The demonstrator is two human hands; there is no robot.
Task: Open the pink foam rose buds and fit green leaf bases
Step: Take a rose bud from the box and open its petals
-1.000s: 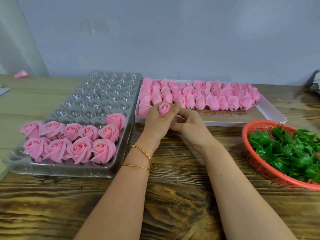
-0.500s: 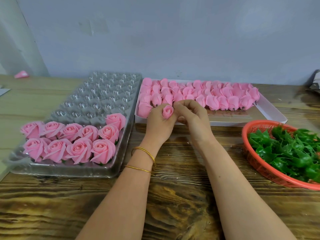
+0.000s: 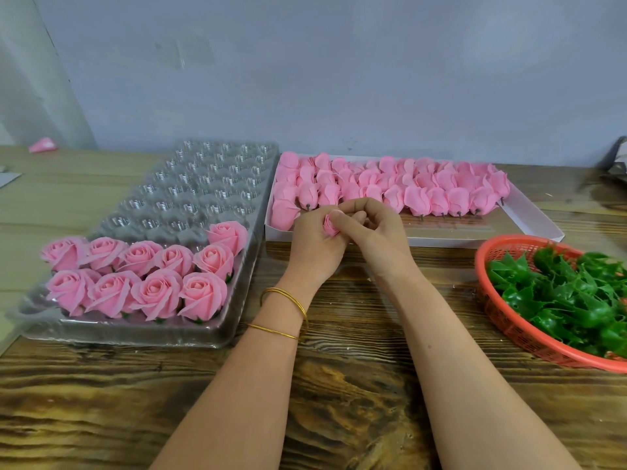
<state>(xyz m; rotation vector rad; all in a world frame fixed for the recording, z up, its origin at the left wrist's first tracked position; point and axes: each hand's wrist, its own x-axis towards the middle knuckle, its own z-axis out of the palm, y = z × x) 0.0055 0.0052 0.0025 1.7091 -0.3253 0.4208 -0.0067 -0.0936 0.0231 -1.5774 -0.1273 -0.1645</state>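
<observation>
A wood-grain tabletop (image 3: pixel 339 385) runs up to a plain grey wall (image 3: pixel 339 79). Above its middle, just in front of the box, a pink bud (image 3: pixel 329 226) sits between both hands. The left grip (image 3: pixel 315 244) is curled round the bud from below and the left. The right grip (image 3: pixel 376 228) pinches its top petals, with the thumb across the bud and the fingers bent over it. Two thin gold bangles (image 3: pixel 288 310) circle the left wrist.

Just behind the hands, a shallow white box (image 3: pixel 475 232) holds rows of closed buds (image 3: pixel 424 193) lying with their short stems toward the person. To the left, touching or nearly touching the box, lies a clear tray (image 3: pixel 135 334) of round cups. Ten opened roses (image 3: pixel 146 279) fill its near end: two rows, and one more behind them. At the right edge, an orange basket (image 3: pixel 502 320) holds a heap of green leaf bases (image 3: pixel 570 293). A small pink scrap (image 3: pixel 42 145) lies far back on the left.
</observation>
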